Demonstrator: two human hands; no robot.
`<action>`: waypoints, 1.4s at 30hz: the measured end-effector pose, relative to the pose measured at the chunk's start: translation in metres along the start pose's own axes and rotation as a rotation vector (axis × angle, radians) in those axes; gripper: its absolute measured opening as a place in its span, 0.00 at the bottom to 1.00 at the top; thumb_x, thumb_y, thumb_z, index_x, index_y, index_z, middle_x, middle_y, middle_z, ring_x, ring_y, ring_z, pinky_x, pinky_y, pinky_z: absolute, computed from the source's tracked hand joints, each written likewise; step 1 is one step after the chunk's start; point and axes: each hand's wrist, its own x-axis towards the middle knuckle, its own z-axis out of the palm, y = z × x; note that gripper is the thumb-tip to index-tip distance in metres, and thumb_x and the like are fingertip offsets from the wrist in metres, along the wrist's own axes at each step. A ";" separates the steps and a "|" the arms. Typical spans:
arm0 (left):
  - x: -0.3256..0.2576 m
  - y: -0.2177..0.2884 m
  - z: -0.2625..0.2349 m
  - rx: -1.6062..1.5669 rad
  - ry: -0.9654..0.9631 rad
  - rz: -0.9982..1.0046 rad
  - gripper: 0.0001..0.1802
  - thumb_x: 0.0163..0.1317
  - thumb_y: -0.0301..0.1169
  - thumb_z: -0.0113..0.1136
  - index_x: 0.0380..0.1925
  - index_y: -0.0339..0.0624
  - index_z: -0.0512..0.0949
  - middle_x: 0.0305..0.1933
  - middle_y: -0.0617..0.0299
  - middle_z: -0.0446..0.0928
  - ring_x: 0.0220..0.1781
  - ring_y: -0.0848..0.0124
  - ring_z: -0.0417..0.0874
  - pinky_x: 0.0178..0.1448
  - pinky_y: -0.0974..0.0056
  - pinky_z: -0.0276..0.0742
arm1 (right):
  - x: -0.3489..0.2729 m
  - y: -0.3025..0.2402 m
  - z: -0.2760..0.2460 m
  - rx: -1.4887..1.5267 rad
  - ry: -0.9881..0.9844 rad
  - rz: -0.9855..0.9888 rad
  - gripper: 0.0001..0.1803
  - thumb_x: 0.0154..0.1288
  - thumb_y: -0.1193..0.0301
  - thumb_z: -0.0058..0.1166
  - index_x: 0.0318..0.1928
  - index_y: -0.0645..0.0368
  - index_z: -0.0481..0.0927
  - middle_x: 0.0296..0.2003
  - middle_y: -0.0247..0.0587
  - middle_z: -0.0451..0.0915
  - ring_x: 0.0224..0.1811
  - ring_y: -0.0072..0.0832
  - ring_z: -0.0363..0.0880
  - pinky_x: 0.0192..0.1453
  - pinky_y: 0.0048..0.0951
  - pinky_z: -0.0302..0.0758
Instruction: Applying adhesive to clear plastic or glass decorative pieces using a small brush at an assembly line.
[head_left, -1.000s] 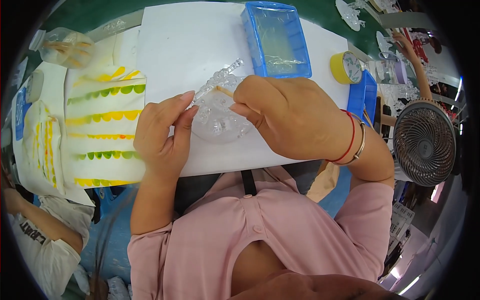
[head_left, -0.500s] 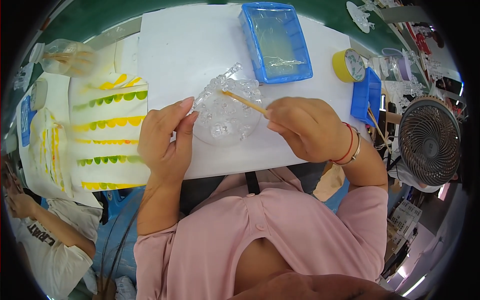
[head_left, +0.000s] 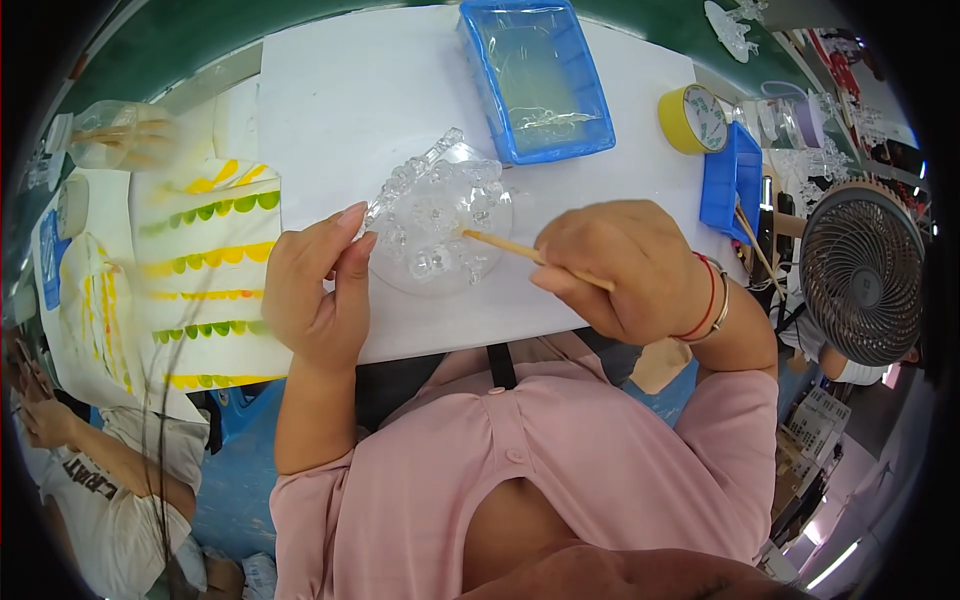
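A round clear plastic disc (head_left: 415,276) bearing several small transparent ornaments is in front of me on the white table sheet. Along its upper left side runs a knobbly clear bar (head_left: 418,168). My left hand (head_left: 318,288) pinches the left end of this clear piece between thumb and fingertips. In my right hand (head_left: 622,265) is a thin wooden stick (head_left: 505,245), its tip over the ornaments near the middle of the disc. Whether the tip touches them I cannot tell. The stick's back end pokes out below my right fingers.
A blue bin (head_left: 555,150) with a clear film stands beyond the disc. Yellow tape (head_left: 690,118), a smaller blue bin (head_left: 732,185) and a fan (head_left: 862,272) are at right. Painted sheets (head_left: 205,285) and a jar of sticks (head_left: 118,135) lie left, near another person's arm (head_left: 115,460).
The stick's tip has moved from the disc's upper part down toward its middle, and its back end now shows. My left hand keeps its pinch. The whole view has shifted slightly.
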 end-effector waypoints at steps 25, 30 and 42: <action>-0.001 0.000 0.001 0.009 0.020 -0.004 0.11 0.55 0.21 0.67 0.40 0.39 0.82 0.35 0.59 0.82 0.25 0.75 0.73 0.29 0.73 0.69 | 0.011 0.025 -0.035 0.018 -0.187 0.207 0.06 0.63 0.80 0.54 0.40 0.60 0.74 0.35 0.42 0.83 0.35 0.36 0.84 0.38 0.28 0.78; -0.002 -0.002 0.004 0.015 0.019 -0.003 0.11 0.56 0.20 0.66 0.41 0.39 0.82 0.37 0.59 0.82 0.30 0.72 0.78 0.33 0.73 0.73 | 0.014 0.040 -0.039 0.240 -0.213 0.203 0.04 0.66 0.81 0.51 0.41 0.61 0.74 0.34 0.41 0.83 0.37 0.30 0.85 0.41 0.26 0.79; 0.004 0.021 -0.004 0.180 -0.028 -0.118 0.11 0.57 0.21 0.65 0.41 0.41 0.82 0.36 0.60 0.82 0.26 0.73 0.73 0.32 0.73 0.72 | 0.019 0.045 -0.048 0.137 -0.200 0.175 0.03 0.67 0.79 0.49 0.40 0.62 0.74 0.30 0.41 0.82 0.32 0.32 0.84 0.37 0.27 0.78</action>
